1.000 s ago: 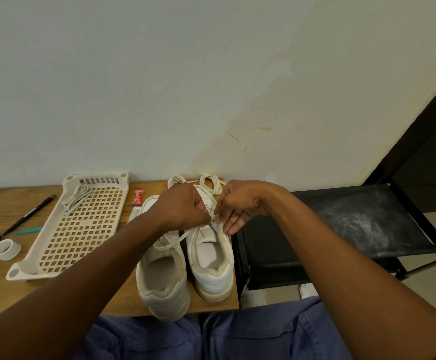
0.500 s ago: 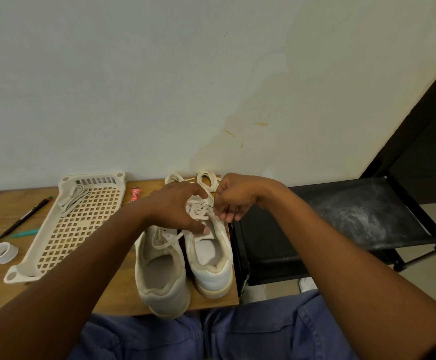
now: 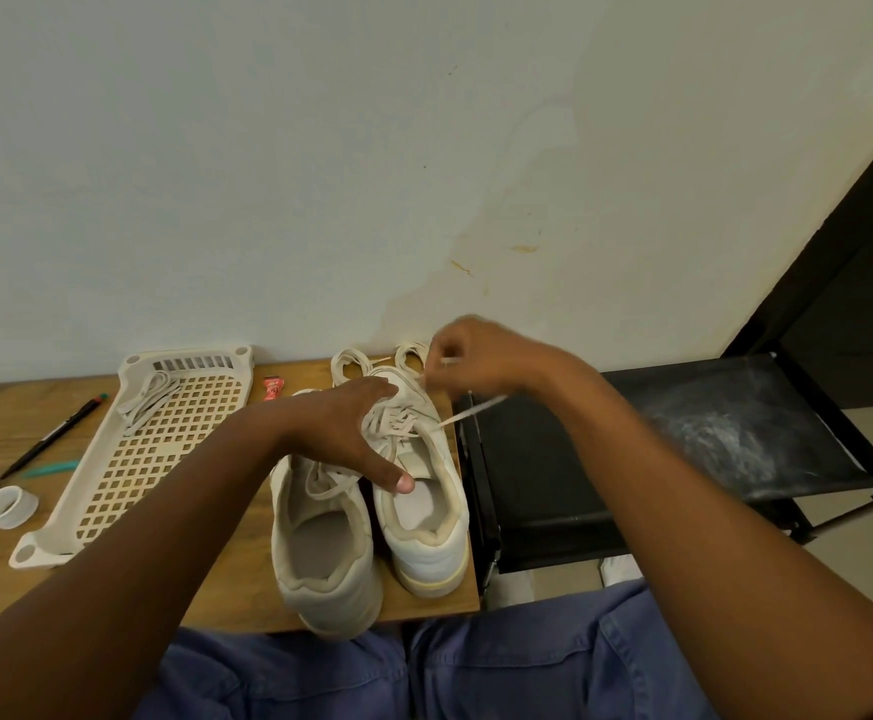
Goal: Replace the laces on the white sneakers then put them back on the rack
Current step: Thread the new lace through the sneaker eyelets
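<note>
Right hand (image 3: pixel 481 358), motion-blurred, is raised over the toe of the right sneaker (image 3: pixel 418 475) with fingers curled, pinching a flat white lace (image 3: pixel 470 409) that runs taut down to the eyelets. Left hand (image 3: pixel 343 433) lies spread on the same sneaker, fingers fairly straight, thumb pressed at the tongue by the collar; it grips nothing.

Both sneakers are white, smooth-sided with padded collars, standing side by side, touching, heels toward the person, at the right end of a wood-grain table (image 3: pixel 3 423). The left sneaker (image 3: pixel 322 543) shows loose lace ends. Coiled flat laces (image 3: pixel 351 362) lie beyond the toes, against the wall.

Left of them: a cream plastic lattice tray (image 3: pixel 86 511) holding another lace bundle (image 3: pixel 145 400), a small red packet (image 3: pixel 273 388), a pen (image 3: pixel 54 433), a roll of tape (image 3: pixel 8 506). A black rack (image 3: pixel 527 491), its fabric shelf dusty, stands just beside the table's right edge.
</note>
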The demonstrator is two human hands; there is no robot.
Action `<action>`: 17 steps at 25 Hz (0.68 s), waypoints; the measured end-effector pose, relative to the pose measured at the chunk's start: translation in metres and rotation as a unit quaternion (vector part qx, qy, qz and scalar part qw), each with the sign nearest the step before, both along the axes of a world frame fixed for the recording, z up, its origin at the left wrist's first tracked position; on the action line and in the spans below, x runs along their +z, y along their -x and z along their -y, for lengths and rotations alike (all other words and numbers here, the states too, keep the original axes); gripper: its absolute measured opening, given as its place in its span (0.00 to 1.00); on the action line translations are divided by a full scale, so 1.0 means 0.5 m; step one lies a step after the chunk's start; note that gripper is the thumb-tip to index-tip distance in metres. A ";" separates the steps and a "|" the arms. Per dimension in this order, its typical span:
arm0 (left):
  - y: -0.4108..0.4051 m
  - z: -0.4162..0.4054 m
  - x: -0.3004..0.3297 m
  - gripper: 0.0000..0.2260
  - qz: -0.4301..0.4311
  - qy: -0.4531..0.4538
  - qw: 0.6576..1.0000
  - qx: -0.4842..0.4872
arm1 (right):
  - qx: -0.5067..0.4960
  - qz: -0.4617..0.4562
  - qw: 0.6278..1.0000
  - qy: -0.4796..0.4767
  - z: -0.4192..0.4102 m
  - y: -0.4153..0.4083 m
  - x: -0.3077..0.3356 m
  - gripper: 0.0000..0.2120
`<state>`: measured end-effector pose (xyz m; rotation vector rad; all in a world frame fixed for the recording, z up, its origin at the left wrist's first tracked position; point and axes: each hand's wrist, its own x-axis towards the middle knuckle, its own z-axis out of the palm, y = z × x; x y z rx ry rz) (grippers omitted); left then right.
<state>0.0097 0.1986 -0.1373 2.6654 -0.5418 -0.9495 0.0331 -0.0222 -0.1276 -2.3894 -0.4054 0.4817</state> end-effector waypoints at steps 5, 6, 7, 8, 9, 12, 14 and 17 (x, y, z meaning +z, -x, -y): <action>-0.002 0.001 -0.002 0.55 -0.006 -0.001 1.000 0.012 | 0.049 -0.054 0.997 0.009 -0.004 0.017 0.008 0.07; -0.003 -0.001 -0.003 0.55 -0.005 0.002 1.000 0.013 | 0.010 -0.039 0.997 -0.064 -0.001 0.013 0.016 0.07; -0.003 -0.002 -0.004 0.56 -0.005 0.001 1.000 0.012 | -0.033 -0.032 0.988 -0.150 0.002 0.013 0.027 0.07; -0.003 -0.002 -0.005 0.55 -0.006 -0.003 1.000 0.010 | -0.077 -0.029 0.970 -0.230 0.006 0.012 0.036 0.07; -0.003 -0.001 -0.006 0.55 -0.009 -0.007 1.000 0.011 | -0.115 -0.023 0.949 -0.294 0.009 0.010 0.041 0.08; -0.002 0.004 -0.005 0.54 -0.013 -0.012 1.000 0.015 | -0.174 -0.005 0.915 -0.364 0.018 0.009 0.040 0.11; -0.004 0.005 -0.003 0.53 -0.015 -0.017 1.000 0.017 | -0.191 0.004 0.914 -0.357 0.017 0.008 0.034 0.11; -0.003 -0.001 -0.002 0.52 -0.008 -0.026 1.000 0.004 | -0.171 0.069 0.947 -0.264 0.014 -0.001 0.022 0.12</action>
